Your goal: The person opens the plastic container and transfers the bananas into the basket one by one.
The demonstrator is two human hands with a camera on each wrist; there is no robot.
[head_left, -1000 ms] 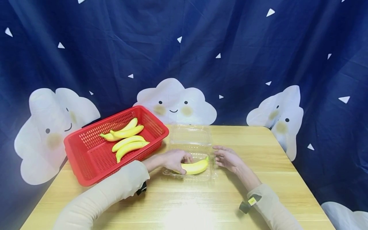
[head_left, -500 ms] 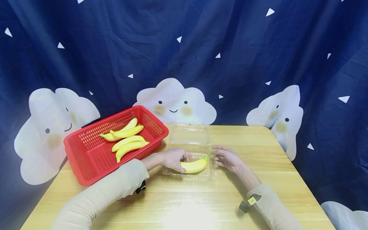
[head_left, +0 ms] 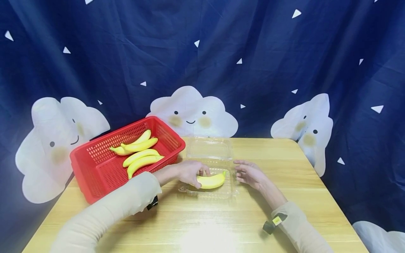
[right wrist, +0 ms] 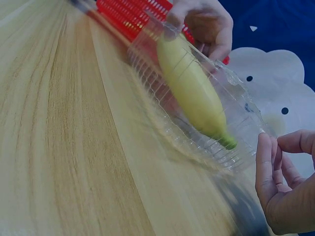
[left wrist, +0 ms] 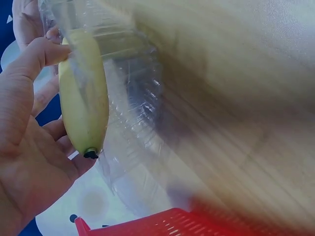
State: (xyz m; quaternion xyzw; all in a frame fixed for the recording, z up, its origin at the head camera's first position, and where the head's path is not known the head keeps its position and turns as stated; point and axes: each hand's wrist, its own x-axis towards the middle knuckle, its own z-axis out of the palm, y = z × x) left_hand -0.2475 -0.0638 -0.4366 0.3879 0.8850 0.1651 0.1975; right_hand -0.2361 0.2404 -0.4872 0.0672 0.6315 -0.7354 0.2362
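Observation:
My left hand holds a yellow banana near one end, thumb on the near side and fingers at the far side. The banana lies crosswise within the base of a clear plastic clamshell box; in the right wrist view the banana shows through the see-through wall. Behind the base, the box's lid is folded back, away from me. My right hand is at the box's right side, fingers relaxed and fingertips right at the edge. In the right wrist view the right hand has its fingertips close to the box's corner.
A red slotted basket stands at the left with several bananas inside, its right end close to the box. The wooden table ends at the back before a dark blue curtain with cloud prints.
My left hand and the banana have shifted slightly left and a little away from me inside the box. The right hand has stayed at the box's right side.

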